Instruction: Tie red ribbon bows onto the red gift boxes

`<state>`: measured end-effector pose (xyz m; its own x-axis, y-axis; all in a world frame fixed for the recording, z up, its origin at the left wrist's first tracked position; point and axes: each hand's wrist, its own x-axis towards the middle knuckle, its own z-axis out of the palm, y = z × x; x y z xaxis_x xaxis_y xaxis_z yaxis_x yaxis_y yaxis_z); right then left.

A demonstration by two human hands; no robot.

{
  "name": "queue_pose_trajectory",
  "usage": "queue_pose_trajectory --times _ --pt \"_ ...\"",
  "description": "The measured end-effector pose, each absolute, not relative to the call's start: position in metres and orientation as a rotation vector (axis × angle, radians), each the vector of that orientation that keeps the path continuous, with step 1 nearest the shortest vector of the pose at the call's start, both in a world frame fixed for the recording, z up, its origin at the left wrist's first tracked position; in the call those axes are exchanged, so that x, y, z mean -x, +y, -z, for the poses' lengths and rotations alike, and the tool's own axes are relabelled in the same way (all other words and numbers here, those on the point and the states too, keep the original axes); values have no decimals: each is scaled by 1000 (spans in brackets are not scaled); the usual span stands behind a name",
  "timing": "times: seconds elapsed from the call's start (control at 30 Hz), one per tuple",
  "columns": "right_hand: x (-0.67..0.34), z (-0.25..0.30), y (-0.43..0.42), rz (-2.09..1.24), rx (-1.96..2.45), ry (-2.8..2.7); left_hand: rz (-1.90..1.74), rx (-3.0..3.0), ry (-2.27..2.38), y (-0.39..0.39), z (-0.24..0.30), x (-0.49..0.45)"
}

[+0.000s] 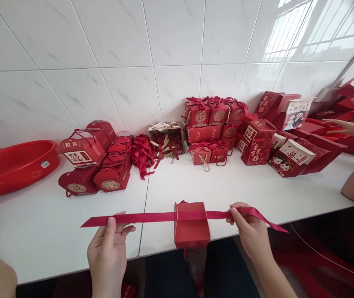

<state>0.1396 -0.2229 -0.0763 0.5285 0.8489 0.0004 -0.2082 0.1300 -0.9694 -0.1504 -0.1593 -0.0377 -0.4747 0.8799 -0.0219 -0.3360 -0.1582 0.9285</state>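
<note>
A small red gift box (pixel 191 227) stands at the front edge of the white table (pixel 242 186), directly before me. A long red ribbon (pixel 142 217) lies stretched across its top, running left and right. My left hand (pixel 108 252) pinches the ribbon's left part between thumb and fingers. My right hand (pixel 249 231) pinches the ribbon just right of the box, and the loose end trails off to the right past the table edge.
A red plastic basin (pixel 12 165) sits at far left. Several red gift boxes (pixel 96 161), a ribbon pile (pixel 142 153), an open carton (pixel 167 138) and stacked boxes (pixel 215 124) line the tiled wall. Another person's hand (pixel 347 128) and arm reach in at right.
</note>
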Motion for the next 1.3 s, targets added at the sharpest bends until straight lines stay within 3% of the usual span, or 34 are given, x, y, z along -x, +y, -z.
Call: queue_pose_trajectory --times 0.23,0.5,0.7,1.0,1.3 --pt "-157 54 -213 -774 1336 -895 -1794 -846 1174 -156 22 145" --pt "-170 27 -204 -783 1177 -774 -1803 -976 1139 -153 4 132" --pt "-160 10 -195 -506 1228 -886 -1761 -1217 1043 -144 -19 115" --pt "-137 -35 -174 -600 1087 -1219 -1553 -1479 856 -131 -46 76" --pt "-123 -31 -173 -611 792 -1195 -1540 -1446 732 -134 -52 59"
